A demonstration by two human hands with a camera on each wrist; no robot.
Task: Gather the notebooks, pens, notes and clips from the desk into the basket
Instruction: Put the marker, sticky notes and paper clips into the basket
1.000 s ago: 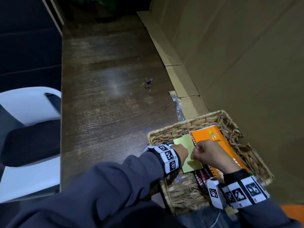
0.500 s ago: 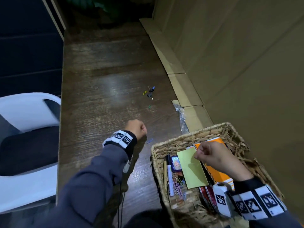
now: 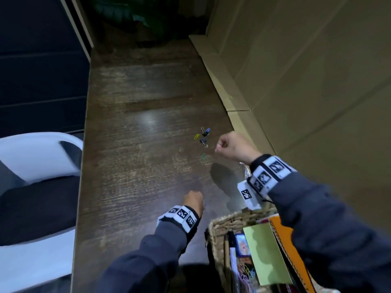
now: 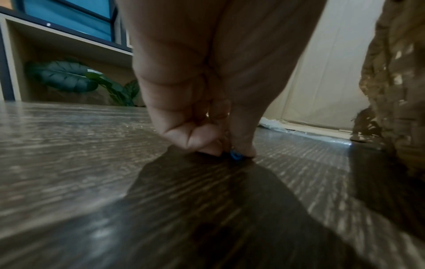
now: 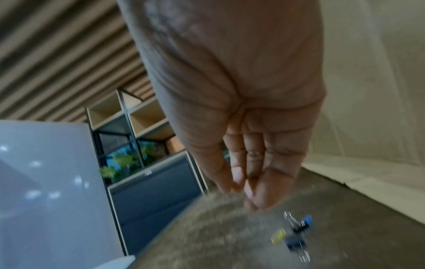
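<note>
left fingers (image 4: 243, 145) pinching blue clip (image 4: 235, 155) on desk (image 3: 137, 166) | right fingers (image 5: 255, 178) curled, empty

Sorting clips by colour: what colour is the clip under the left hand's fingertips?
Blue; the clip shows best in the left wrist view.

Left hand (image 3: 193, 200) fingers (image 4: 243, 145) pinch downward; right hand (image 3: 233, 147) curled, raised.

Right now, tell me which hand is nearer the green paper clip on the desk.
Right. The right hand hovers just beside the green paper clip; the left hand is farther back near the basket, pinching a blue clip.
</note>
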